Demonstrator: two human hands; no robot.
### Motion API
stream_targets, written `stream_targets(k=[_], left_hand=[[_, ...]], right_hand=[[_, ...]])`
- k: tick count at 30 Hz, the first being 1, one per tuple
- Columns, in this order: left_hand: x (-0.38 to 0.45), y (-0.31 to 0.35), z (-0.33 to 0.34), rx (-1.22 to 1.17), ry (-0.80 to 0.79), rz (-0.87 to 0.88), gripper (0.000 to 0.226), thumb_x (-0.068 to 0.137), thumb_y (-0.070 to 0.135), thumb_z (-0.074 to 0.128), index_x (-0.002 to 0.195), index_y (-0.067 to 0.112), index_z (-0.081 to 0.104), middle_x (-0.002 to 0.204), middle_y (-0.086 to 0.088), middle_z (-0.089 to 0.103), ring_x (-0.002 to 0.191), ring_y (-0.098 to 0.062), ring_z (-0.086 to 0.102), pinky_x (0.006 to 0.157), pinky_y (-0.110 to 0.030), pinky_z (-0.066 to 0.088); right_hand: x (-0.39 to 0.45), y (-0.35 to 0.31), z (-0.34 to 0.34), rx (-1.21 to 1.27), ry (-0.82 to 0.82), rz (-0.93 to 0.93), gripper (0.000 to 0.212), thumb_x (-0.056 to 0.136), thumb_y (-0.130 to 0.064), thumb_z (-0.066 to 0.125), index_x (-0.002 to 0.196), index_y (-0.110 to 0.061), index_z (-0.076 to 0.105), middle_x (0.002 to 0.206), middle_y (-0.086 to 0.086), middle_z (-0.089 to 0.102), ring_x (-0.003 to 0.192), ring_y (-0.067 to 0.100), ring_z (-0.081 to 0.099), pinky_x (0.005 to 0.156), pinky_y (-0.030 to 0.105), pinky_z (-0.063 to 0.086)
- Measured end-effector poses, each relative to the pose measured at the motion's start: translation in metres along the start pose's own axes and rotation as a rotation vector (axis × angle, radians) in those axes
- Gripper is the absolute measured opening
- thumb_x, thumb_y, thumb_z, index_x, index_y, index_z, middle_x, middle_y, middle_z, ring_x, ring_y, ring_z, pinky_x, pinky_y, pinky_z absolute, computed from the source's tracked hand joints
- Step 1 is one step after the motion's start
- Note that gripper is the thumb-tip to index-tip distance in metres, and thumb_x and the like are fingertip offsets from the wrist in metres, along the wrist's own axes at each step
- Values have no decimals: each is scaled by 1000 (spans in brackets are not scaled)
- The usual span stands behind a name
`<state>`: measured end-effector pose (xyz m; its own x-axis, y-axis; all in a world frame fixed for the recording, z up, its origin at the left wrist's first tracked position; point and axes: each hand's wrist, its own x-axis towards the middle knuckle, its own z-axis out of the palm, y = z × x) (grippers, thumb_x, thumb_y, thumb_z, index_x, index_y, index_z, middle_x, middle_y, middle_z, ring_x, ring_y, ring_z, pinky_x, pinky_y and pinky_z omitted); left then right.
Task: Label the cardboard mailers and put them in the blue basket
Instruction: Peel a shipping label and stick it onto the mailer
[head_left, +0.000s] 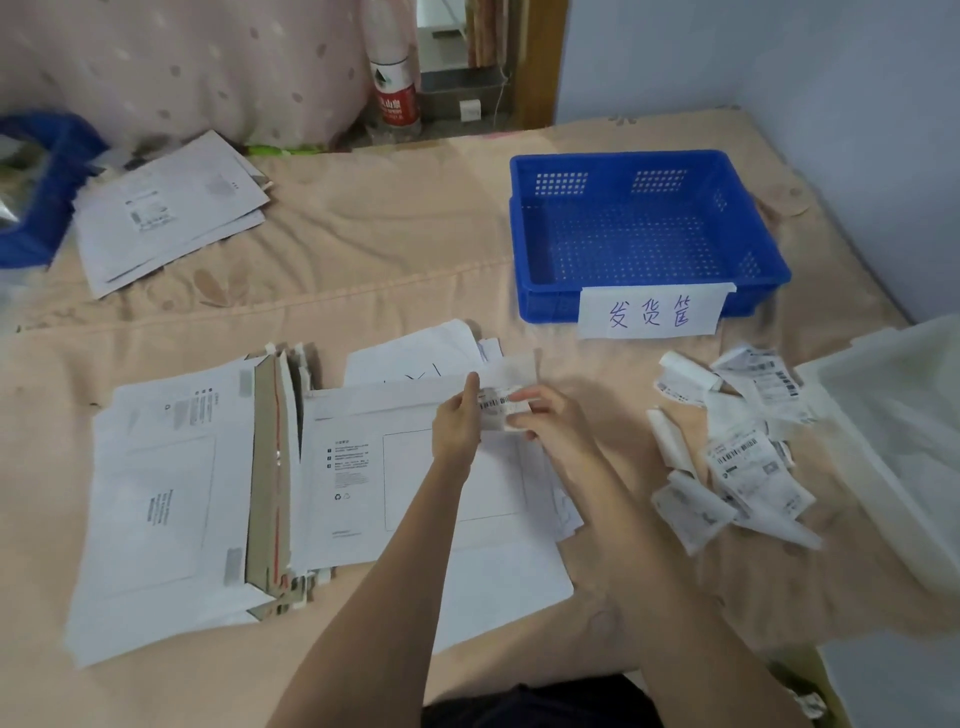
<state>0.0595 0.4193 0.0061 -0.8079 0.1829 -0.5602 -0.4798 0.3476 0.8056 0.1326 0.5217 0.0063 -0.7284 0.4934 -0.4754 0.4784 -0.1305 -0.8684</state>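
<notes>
A white cardboard mailer (363, 467) lies flat in front of me on the bed, on top of a pile of other mailers (171, 488). Above its blank address box, my left hand (457, 423) and my right hand (550, 421) both pinch a small barcode label (496, 408). A strip of white backing paper (511, 369) curls up behind the label. The blue basket (644, 234) stands at the back right with nothing in it, and a handwritten paper sign (649, 312) hangs on its front wall.
A heap of loose labels and curled backing strips (732, 457) lies to my right. Another pile of white mailers (166, 213) sits at the back left beside a blue container (36, 187). A translucent bin (904, 415) stands at the right edge, and a bottle (395, 88) behind the bed.
</notes>
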Motion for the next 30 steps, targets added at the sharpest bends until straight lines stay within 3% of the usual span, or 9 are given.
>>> stream_targets(k=[3, 6, 9, 11, 14, 22, 30], left_hand=[[1, -14, -15, 101, -42, 35, 33, 79, 43, 57, 82, 11, 64, 77, 0, 60, 77, -22, 54, 67, -31, 40], [5, -26, -26, 101, -14, 53, 3, 85, 16, 58, 85, 17, 60, 81, -3, 60, 77, -22, 55, 61, -27, 42], [9, -33, -36, 60, 103, 24, 14, 86, 13, 62, 97, 13, 54, 89, -3, 59, 80, -20, 56, 66, -28, 45], [11, -37, -43, 89, 203, 18, 14, 85, 16, 64, 95, 13, 54, 89, -2, 62, 78, -19, 57, 72, -30, 45], [15, -44, -53, 224, 262, 36, 7, 85, 18, 62, 90, 13, 63, 84, 2, 65, 76, -17, 58, 65, -25, 41], [26, -51, -66, 470, 262, 53, 4, 85, 25, 64, 87, 22, 65, 86, 11, 64, 77, -14, 57, 64, -25, 38], [42, -51, -69, 563, 254, 69, 3, 85, 27, 65, 85, 24, 64, 96, 7, 65, 77, -15, 56, 62, -26, 39]], right_hand=[[-5, 0, 13, -67, -86, 26, 35, 73, -3, 69, 99, -26, 70, 87, 4, 61, 70, 15, 58, 60, 22, 46], [-8, 6, 24, -135, -132, 101, 38, 71, -7, 70, 104, -26, 67, 91, -2, 55, 60, 13, 58, 70, 27, 49], [-10, 16, 38, -144, -95, 105, 42, 70, -9, 72, 107, -28, 64, 103, -8, 57, 55, 11, 62, 77, 29, 53], [-13, 21, 46, -192, -67, 65, 47, 69, -15, 74, 111, -31, 61, 99, -13, 61, 71, 7, 64, 83, 29, 53], [-18, 28, 59, -285, -77, 20, 53, 72, -18, 73, 120, -30, 57, 110, -7, 58, 95, 11, 60, 89, 30, 48], [-17, 44, 80, -385, -11, -28, 61, 69, -21, 76, 126, -25, 56, 108, -15, 44, 98, 6, 50, 95, 31, 44], [-12, 41, 87, -585, 13, -92, 64, 71, -24, 70, 132, -26, 52, 127, -18, 45, 114, 5, 51, 93, 28, 44]])
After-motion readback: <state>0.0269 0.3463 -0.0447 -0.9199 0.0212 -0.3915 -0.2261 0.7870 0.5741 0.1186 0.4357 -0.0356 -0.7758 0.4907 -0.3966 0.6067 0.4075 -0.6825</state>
